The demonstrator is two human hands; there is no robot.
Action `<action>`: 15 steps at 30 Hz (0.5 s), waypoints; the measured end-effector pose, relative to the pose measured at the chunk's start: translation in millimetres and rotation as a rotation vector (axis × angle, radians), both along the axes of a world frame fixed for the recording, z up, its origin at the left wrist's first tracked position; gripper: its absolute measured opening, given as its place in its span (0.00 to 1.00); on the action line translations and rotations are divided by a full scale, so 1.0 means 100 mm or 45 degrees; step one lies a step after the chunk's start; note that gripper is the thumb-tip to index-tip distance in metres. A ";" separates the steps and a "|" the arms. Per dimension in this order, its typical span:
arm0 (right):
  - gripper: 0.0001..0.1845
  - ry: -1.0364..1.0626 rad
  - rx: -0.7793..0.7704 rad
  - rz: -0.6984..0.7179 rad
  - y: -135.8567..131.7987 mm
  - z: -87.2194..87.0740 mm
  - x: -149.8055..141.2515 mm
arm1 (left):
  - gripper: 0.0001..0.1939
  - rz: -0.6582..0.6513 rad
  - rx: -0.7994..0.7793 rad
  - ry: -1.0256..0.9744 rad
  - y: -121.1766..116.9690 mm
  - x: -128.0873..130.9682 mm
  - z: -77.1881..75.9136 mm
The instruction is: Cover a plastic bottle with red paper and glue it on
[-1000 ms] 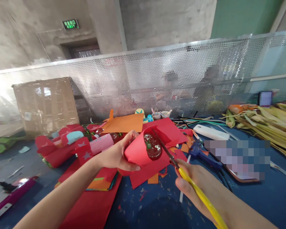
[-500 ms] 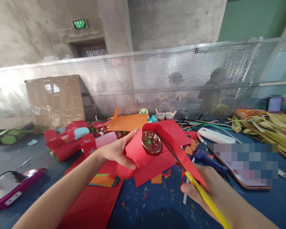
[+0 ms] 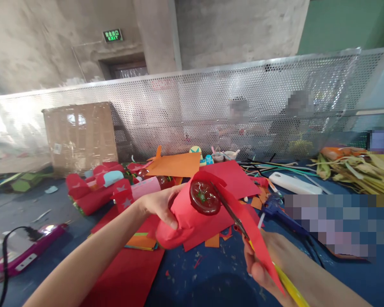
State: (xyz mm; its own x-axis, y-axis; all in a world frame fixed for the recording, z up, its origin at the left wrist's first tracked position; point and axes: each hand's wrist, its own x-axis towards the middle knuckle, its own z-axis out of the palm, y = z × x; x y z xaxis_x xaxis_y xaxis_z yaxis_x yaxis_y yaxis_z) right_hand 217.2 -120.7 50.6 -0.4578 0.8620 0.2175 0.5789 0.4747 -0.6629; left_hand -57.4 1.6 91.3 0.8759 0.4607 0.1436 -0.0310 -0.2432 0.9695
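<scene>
Left hand (image 3: 164, 204) curled around a red-papered bottle (image 3: 189, 213); right hand (image 3: 279, 251) gripping yellow-handled scissors (image 3: 288, 284).
The bottle, held above the table (image 3: 179, 277), looks light and fairly stiff (its glossy brown end probably slippery); best held around the papered middle; the loose red strip (image 3: 251, 226) over the blades seems easily torn; bare tabletop lies nearer the person; a blue glue gun (image 3: 283, 217) crowds the right.

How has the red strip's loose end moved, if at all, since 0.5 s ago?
Yes: the red strip now reaches lower in view, its loose end farther below the blue tool.
</scene>
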 end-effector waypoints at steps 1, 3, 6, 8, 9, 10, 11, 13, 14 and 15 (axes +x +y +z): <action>0.34 -0.013 0.027 -0.022 0.00 -0.03 0.00 | 0.36 0.001 0.015 0.004 0.02 0.00 -0.02; 0.36 -0.042 0.103 -0.061 0.00 -0.06 0.00 | 0.39 -0.011 0.047 0.022 0.05 -0.02 -0.05; 0.39 -0.082 0.185 -0.094 -0.02 -0.04 -0.02 | 0.42 -0.036 0.046 0.033 0.07 -0.03 -0.07; 0.39 -0.077 0.150 -0.113 -0.03 0.00 -0.03 | 0.39 -0.060 0.005 0.018 0.07 -0.03 -0.06; 0.39 -0.061 0.114 -0.124 -0.04 0.03 -0.03 | 0.37 -0.070 -0.021 0.005 0.06 -0.03 -0.05; 0.38 -0.039 0.074 -0.135 -0.05 0.07 -0.03 | 0.36 -0.079 -0.046 -0.009 0.05 -0.02 -0.04; 0.36 -0.013 0.037 -0.138 -0.05 0.09 -0.03 | 0.35 -0.081 -0.067 -0.020 0.04 -0.02 -0.03; 0.34 0.038 -0.014 -0.110 -0.05 0.14 -0.03 | 0.34 -0.073 -0.100 -0.023 0.02 -0.02 -0.01; 0.33 0.057 -0.036 -0.083 -0.05 0.15 -0.02 | 0.34 -0.065 -0.119 -0.020 0.01 -0.03 0.00; 0.33 0.071 -0.061 -0.064 -0.05 0.15 -0.02 | 0.35 -0.059 -0.142 -0.014 0.01 -0.03 0.01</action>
